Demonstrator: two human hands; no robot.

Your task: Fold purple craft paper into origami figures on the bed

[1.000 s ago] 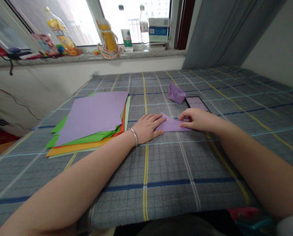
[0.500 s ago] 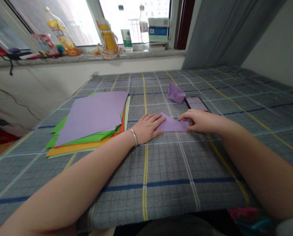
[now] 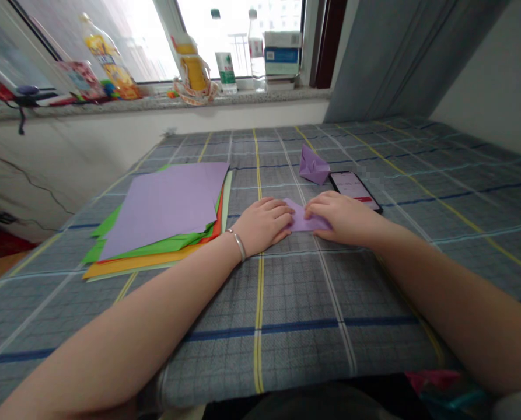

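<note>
A small folded piece of purple origami paper (image 3: 299, 220) lies on the checked cloth between my hands, partly covered by both. My left hand (image 3: 264, 226), with a silver bangle at its wrist, holds the paper's left end, fingers bent and thumb close against them. On the right end sits my right hand (image 3: 336, 217), thumb at the near edge and fingers curled over the top. Beyond the hands stands a folded purple paper boat (image 3: 313, 165). Its near corner is beside a phone (image 3: 355, 189) with a lit screen.
Left of my hands is a stack of coloured paper sheets (image 3: 168, 201), purple on top, with green, orange and pale ones below. The plaid cloth (image 3: 299, 291) covers the whole surface. Bottles, a tube (image 3: 226, 70) and boxes (image 3: 282, 55) line the windowsill at the back.
My right hand has shifted left and farther over the paper, uncovering more of the phone. The fingers of my left hand have bent more. Less of the paper shows.
</note>
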